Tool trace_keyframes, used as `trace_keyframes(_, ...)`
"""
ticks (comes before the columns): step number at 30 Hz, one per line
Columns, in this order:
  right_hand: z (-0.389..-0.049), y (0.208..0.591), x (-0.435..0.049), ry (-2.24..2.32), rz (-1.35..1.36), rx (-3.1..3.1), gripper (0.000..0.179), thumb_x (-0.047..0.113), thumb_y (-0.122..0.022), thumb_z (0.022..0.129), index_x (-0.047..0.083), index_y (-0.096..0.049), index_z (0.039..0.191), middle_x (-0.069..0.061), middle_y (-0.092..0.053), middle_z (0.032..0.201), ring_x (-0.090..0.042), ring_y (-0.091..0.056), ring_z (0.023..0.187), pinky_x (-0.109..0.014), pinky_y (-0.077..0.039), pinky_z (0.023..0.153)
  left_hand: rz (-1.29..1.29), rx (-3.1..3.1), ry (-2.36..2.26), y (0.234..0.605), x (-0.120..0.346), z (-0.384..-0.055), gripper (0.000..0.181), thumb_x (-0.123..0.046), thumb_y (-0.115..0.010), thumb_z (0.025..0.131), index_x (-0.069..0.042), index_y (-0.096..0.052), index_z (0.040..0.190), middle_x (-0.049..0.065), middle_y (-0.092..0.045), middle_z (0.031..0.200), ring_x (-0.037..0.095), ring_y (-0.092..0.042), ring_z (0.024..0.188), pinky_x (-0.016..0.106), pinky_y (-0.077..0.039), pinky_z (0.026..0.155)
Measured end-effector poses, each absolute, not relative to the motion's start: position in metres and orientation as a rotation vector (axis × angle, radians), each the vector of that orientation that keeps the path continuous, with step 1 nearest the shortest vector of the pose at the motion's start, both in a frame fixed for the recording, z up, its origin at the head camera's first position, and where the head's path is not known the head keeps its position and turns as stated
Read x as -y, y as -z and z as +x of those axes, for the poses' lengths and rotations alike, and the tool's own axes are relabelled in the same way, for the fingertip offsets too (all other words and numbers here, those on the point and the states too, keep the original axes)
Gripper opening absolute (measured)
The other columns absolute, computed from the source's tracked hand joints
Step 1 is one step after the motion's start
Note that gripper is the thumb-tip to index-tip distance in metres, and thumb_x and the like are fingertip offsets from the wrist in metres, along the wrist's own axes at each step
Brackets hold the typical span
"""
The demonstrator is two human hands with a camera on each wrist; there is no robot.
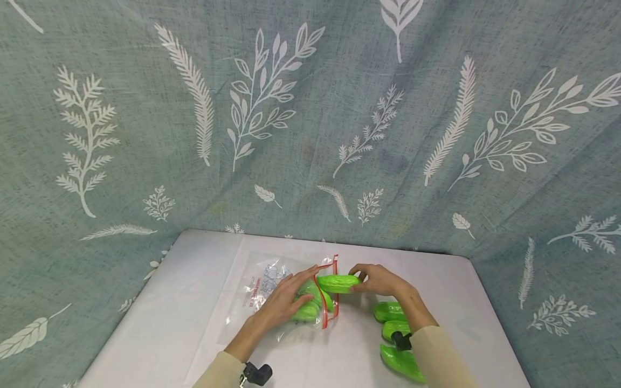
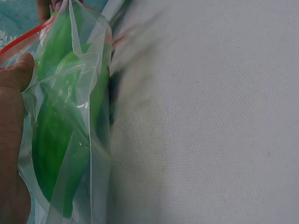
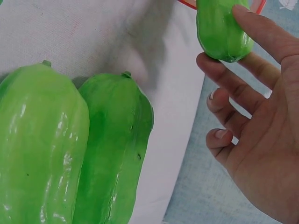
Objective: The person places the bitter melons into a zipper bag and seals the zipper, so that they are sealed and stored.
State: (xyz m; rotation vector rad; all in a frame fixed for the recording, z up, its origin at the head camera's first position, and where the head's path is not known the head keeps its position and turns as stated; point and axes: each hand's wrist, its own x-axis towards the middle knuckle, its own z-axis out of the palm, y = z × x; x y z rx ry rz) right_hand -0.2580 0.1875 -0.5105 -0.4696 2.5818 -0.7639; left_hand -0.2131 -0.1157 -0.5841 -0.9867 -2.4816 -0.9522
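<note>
A clear zip bag [image 1: 249,272] with a red-edged mouth lies on the table, several green cucumbers [image 2: 51,144] inside it. My left hand [image 1: 283,299] holds the bag near its mouth, fingers along the upper lip and thumb lower down over the plastic. In the left wrist view the thumb [image 2: 23,70] lies right by the red edge. With its thumb and fingertips, my right hand [image 1: 380,280] grips the right end of another cucumber [image 1: 337,284]. That cucumber points left, its far end within the open mouth of the bag.
Several loose cucumbers [image 1: 400,364] lie in a column under my right forearm, two of them close up in the right wrist view. White cloth covers the table [image 1: 160,323]. A grey-green leaf-print curtain [image 1: 310,134] hangs behind and at both sides.
</note>
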Motion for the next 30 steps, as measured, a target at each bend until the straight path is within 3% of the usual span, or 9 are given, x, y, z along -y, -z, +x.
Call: trace_keyframes(30,-0.259,0.508,-0.174,0.755,-0.518,-2.586,0.044,0.041,-0.077,0.087,0.024,-0.066,0.126,-0.002,-0.068,0.104,-0.015,-0.062,0.091,-0.042,-0.054,0.081,-0.982,2.473,0.934,0.586,0.115,-0.214,0.071,-0.027,-0.071,0.095,-0.024,-0.036,0.157,-0.007,-0.040,0.159,0.022,-0.048,0.139,0.061,-0.038,0.111)
